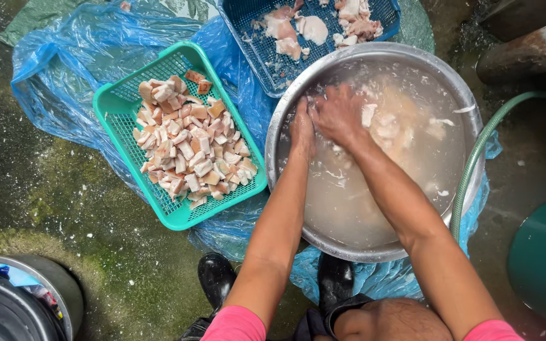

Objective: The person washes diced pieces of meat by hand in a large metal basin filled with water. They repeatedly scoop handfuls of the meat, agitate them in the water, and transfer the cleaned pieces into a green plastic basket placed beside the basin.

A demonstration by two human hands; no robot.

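Both hands, left, right, sunk in basin of cloudy water, pale meat blurred beneath (grip impossible to tell), green basket of cut cubes beside.

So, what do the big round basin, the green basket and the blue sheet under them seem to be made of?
The basin looks like bare metal, probably steel or aluminium: grey, with a dull shine on the rim. The green basket looks like moulded plastic, with one even colour and a fine grid of holes. The blue sheet seems to be thin plastic film: half transparent, wrinkled and glossy.
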